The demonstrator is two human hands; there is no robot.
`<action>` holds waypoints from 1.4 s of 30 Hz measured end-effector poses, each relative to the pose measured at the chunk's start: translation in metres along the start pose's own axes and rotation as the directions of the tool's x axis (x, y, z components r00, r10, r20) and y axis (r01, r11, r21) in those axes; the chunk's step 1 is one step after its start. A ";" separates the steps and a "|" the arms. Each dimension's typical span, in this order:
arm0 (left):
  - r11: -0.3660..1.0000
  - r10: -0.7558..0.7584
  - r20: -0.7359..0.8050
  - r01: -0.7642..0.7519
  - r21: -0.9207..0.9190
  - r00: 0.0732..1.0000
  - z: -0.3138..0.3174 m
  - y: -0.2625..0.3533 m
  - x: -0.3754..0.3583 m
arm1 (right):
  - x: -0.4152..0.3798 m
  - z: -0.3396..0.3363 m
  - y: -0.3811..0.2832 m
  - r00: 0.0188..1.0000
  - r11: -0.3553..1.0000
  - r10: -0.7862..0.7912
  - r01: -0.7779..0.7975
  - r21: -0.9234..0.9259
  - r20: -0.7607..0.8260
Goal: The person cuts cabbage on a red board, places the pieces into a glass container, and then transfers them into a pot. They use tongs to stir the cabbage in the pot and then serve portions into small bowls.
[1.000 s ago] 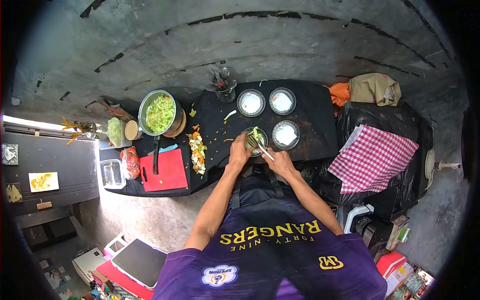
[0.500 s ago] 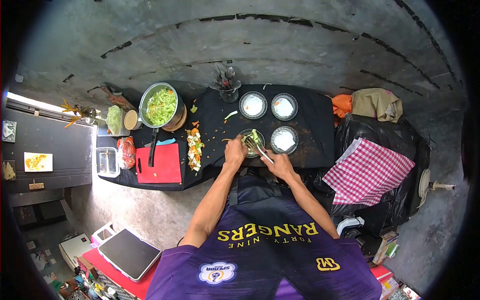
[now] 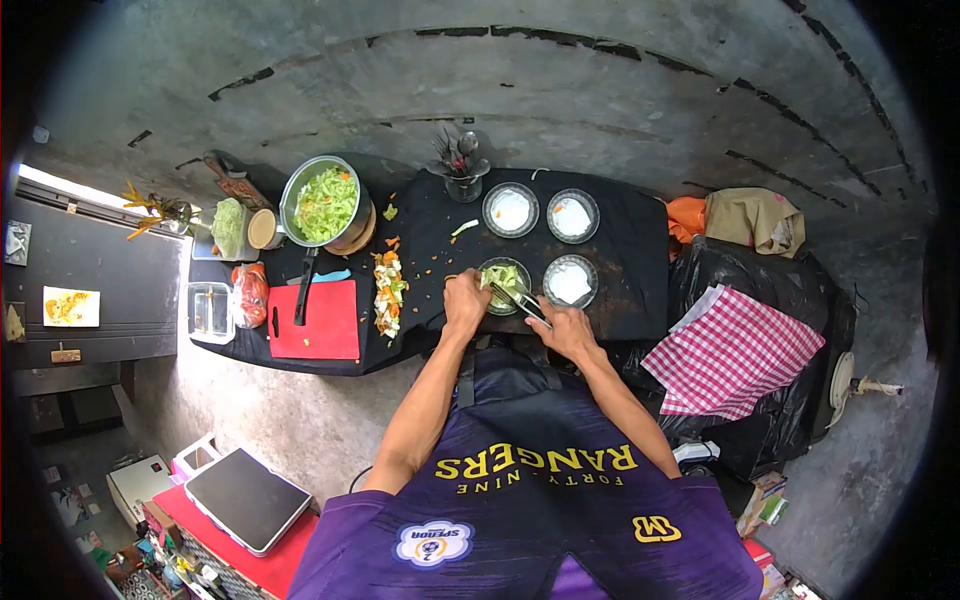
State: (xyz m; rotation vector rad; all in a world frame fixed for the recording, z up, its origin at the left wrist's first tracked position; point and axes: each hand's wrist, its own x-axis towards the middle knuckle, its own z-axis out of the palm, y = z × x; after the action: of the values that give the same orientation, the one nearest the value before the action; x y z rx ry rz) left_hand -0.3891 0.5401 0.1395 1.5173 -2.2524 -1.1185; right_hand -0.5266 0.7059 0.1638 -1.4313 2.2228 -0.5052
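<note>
A glass bowl (image 3: 506, 309) of chopped green vegetables (image 3: 502, 276) stands at the table's near edge. My left hand (image 3: 466, 305) grips its left rim, fingers closed. In my right hand (image 3: 566, 330) are metal tongs (image 3: 528, 303), their tips down at the greens. Close by on the right is a glass bowl with white contents (image 3: 570, 283). Two similar bowls, one with white contents (image 3: 512, 210) and another with white contents (image 3: 571, 216), sit behind, each with a small orange bit on top.
A pot (image 3: 291, 205) of shredded greens rests on a round wooden board to the left. Vegetable scraps (image 3: 388, 290) lie beside a red cutting board (image 3: 330, 330). A glass of utensils (image 3: 463, 187) stands at the back. A checkered cloth (image 3: 735, 350) covers black plastic on the right.
The tongs have shifted slightly within the bowl, and their tips sit a little lower. My left hand has moved slightly left and down at the rim.
</note>
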 end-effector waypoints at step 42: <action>0.986 0.079 0.370 -0.127 0.107 0.926 -0.005 0.021 -0.013 | 0.020 -0.031 -0.035 0.815 0.702 0.394 -0.565 0.433 0.424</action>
State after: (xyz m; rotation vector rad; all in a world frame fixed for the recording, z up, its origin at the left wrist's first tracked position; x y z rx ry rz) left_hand -0.3949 0.5529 0.1606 1.3012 -2.6617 -1.3401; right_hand -0.5243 0.6754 0.2050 -0.5381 1.8798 -0.6140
